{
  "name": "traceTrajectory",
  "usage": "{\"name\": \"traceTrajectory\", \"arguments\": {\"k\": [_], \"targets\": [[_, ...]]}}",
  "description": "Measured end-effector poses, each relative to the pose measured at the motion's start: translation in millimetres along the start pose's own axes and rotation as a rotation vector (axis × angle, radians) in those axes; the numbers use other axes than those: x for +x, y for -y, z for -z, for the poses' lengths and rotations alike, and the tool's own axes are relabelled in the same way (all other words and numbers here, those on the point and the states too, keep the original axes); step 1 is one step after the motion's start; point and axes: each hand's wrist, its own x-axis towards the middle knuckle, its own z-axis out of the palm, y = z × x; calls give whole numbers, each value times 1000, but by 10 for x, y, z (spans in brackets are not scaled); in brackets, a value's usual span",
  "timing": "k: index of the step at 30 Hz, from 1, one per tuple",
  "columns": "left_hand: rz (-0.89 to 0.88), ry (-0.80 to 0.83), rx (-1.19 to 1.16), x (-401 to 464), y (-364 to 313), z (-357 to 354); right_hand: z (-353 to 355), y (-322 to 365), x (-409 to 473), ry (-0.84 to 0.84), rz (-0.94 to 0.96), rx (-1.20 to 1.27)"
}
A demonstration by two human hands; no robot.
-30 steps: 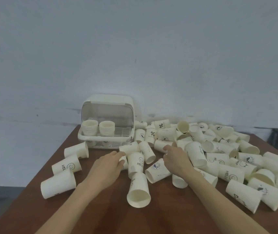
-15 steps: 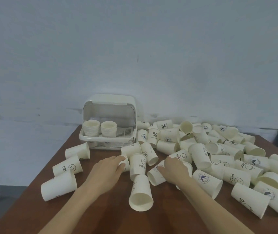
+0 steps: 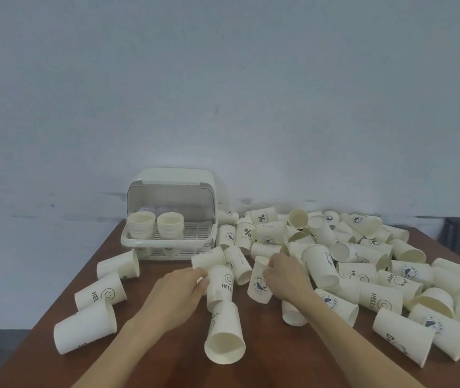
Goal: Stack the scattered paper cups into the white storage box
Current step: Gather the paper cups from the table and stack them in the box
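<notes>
Head view: the left hand (image 3: 177, 292) curls its fingers (image 3: 199, 278) round a "HELLO" cup (image 3: 220, 284) lying on the brown table (image 3: 150, 359). The right hand (image 3: 286, 274) pinches the rim of a whale-logo cup (image 3: 259, 281). Scattered paper cups (image 3: 363, 264) lie beside the white storage box (image 3: 171, 217), which holds two stacks (image 3: 154, 228).

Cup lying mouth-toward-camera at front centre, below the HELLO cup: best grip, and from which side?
Take the front cup across its side wall near the wide open rim, coming down from above. It lies on its side on the table, mouth toward the person, so both flanks are free. Its narrow base butts the HELLO cup by the left hand, leaving little room there.
</notes>
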Motion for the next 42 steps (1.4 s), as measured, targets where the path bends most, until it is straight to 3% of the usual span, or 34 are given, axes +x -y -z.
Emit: {"name": "traceTrajectory", "arguments": {"k": [17, 28, 42], "targets": [[-109, 8, 46, 426, -488, 9, 224, -272, -6, -137, -12, 197], [-185, -14, 37, 794, -965, -136, 473, -644, 50, -211, 16, 225], [-160, -9, -4, 1105, -1618, -414, 980, -1212, 266, -247, 105, 152]]}}
